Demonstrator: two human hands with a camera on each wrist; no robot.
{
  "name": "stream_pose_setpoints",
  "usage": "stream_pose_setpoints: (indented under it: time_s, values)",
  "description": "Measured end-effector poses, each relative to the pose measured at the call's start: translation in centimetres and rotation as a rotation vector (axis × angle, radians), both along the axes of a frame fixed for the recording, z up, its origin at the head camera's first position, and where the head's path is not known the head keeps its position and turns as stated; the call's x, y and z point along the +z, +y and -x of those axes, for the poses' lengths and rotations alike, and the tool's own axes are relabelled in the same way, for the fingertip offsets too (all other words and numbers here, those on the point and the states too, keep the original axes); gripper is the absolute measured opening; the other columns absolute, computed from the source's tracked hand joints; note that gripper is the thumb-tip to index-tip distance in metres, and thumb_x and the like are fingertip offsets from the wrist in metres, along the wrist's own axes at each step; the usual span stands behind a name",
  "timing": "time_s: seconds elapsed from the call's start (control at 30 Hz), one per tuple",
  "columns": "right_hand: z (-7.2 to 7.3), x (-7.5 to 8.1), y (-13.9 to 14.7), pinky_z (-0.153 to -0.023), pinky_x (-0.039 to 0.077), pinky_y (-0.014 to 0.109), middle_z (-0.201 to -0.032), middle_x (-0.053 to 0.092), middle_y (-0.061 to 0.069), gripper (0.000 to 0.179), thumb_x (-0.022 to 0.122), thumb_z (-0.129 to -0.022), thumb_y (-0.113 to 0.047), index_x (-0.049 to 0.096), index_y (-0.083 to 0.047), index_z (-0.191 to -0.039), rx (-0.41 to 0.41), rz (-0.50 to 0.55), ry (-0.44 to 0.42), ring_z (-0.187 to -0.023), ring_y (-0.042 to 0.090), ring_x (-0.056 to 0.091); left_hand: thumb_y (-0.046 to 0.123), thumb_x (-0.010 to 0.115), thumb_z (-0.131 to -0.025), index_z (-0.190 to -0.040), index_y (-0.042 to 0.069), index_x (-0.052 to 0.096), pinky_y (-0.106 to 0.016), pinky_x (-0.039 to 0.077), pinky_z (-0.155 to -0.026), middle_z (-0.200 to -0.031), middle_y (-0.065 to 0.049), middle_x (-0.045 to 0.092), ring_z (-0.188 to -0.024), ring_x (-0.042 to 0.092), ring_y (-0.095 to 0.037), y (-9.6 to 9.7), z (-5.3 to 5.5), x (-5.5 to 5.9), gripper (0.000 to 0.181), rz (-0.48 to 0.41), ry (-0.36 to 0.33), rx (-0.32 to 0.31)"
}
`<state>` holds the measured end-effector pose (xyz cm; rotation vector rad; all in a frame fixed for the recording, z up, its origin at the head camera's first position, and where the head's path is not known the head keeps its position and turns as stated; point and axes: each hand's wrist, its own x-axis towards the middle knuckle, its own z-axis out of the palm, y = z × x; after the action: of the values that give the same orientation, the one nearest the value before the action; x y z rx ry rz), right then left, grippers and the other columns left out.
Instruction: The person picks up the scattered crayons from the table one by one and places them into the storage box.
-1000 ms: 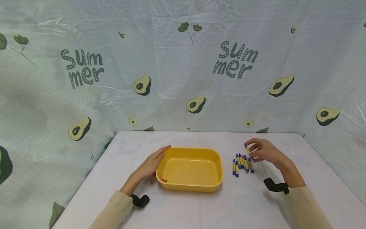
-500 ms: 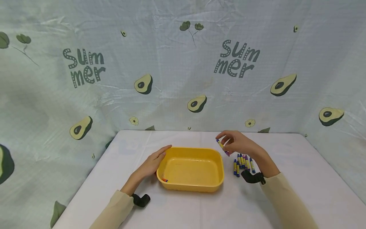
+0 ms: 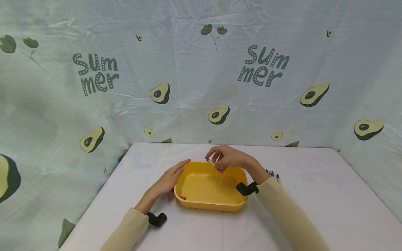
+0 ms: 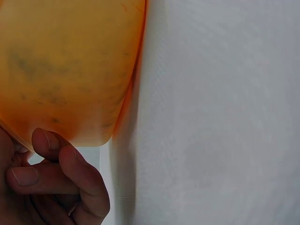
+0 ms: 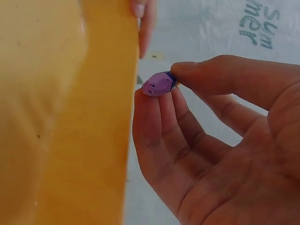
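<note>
Slantwise, the purple crayon (image 5: 158, 85) lies pinched in the right hand (image 3: 228, 156).

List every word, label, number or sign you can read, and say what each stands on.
"sum / mer", two lines: backdrop, left half.
"sum / mer", two lines: backdrop, right half.
Too small to read: any print on the purple crayon in the right hand and the other crayons.
Too faint to read: a small mark on the backdrop below the second text.
</note>
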<state>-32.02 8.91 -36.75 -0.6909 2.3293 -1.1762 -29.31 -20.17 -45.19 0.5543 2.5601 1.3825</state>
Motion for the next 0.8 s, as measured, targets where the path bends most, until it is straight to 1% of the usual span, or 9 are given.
stream_pose_setpoints:
  time_s: [0.13, 0.23, 0.47, 0.57, 0.63, 0.73, 0.8]
  values:
    - [0.5, -1.0, -1.1, -0.071, 0.065, 0.031, -0.104, 0.063, 0.015, 0.042, 0.067, -0.092, 0.004, 0.063, 0.000, -0.133, 0.078, 0.005, -0.014, -0.071, 0.018, 0.065, 0.026, 0.032, -0.115, -0.161, 0.020, 0.039, -0.061, 0.029, -0.125, -0.164, -0.009, 0.043, -0.148, 0.044, -0.034, 0.1, 0.0, 0.1, 0.047, -0.004, 0.012, 0.003]
    - [0.7, -1.5, -1.9, -0.068, 0.064, 0.030, -0.102, 0.062, 0.012, 0.041, 0.066, -0.092, 0.006, 0.064, 0.000, -0.132, 0.121, -0.016, -0.028, -0.070, 0.017, 0.064, 0.025, 0.032, -0.115, -0.161, 0.019, 0.039, -0.062, 0.028, -0.125, -0.165, -0.010, 0.041, -0.150, 0.042, -0.036, 0.2, 0.1, 0.1, 0.047, 0.003, 0.015, 0.008]
    - [0.8, -2.5, -3.8, -0.067, 0.063, 0.028, -0.100, 0.063, 0.012, 0.041, 0.067, -0.090, 0.008, 0.066, -0.001, -0.130, 0.147, -0.051, -0.082, -0.068, 0.017, 0.063, 0.025, 0.033, -0.114, -0.161, 0.022, 0.040, -0.061, 0.030, -0.125, -0.165, -0.011, 0.041, -0.149, 0.043, -0.035, 0.2, 0.0, 0.1, 0.047, 0.002, 0.014, 0.010]
    - [0.8, -2.9, -4.6, -0.066, 0.063, 0.029, -0.100, 0.063, 0.012, 0.041, 0.066, -0.089, 0.008, 0.066, -0.001, -0.129, 0.162, -0.056, -0.107, -0.068, 0.018, 0.063, 0.025, 0.032, -0.115, -0.161, 0.022, 0.039, -0.059, 0.034, -0.123, -0.165, -0.011, 0.041, -0.145, 0.047, -0.033, 0.1, -0.1, 0.1, 0.047, 0.010, 0.023, 0.006]
    - [0.7, -3.1, -5.0, -0.066, 0.063, 0.029, -0.100, 0.063, 0.012, 0.041, 0.066, -0.089, 0.008, 0.066, -0.001, -0.129, 0.174, -0.068, -0.113, -0.068, 0.019, 0.064, 0.025, 0.032, -0.115, -0.161, 0.022, 0.039, -0.057, 0.041, -0.118, -0.164, -0.011, 0.042, -0.138, 0.052, -0.032, 0.1, -0.1, 0.2, 0.047, 0.018, 0.027, 0.007]
    - [0.9, -3.6, -5.5, -0.066, 0.063, 0.029, -0.101, 0.063, 0.012, 0.042, 0.066, -0.087, 0.009, 0.067, -0.002, -0.128, 0.184, -0.093, -0.116, -0.070, 0.019, 0.064, 0.027, 0.032, -0.115, -0.161, 0.022, 0.040, -0.054, 0.044, -0.114, -0.164, -0.009, 0.043, -0.132, 0.055, -0.029, 0.2, -0.1, 0.2, 0.047, 0.022, 0.032, 0.011]
    - [0.9, -3.9, -5.7, -0.067, 0.063, 0.028, -0.102, 0.063, 0.011, 0.041, 0.066, -0.087, 0.009, 0.068, -0.004, -0.126, 0.181, -0.112, -0.119, -0.070, 0.018, 0.064, 0.028, 0.032, -0.115, -0.161, 0.023, 0.040, -0.054, 0.043, -0.115, -0.164, -0.009, 0.043, -0.133, 0.054, -0.029, 0.2, -0.1, 0.3, 0.047, 0.019, 0.029, 0.010]
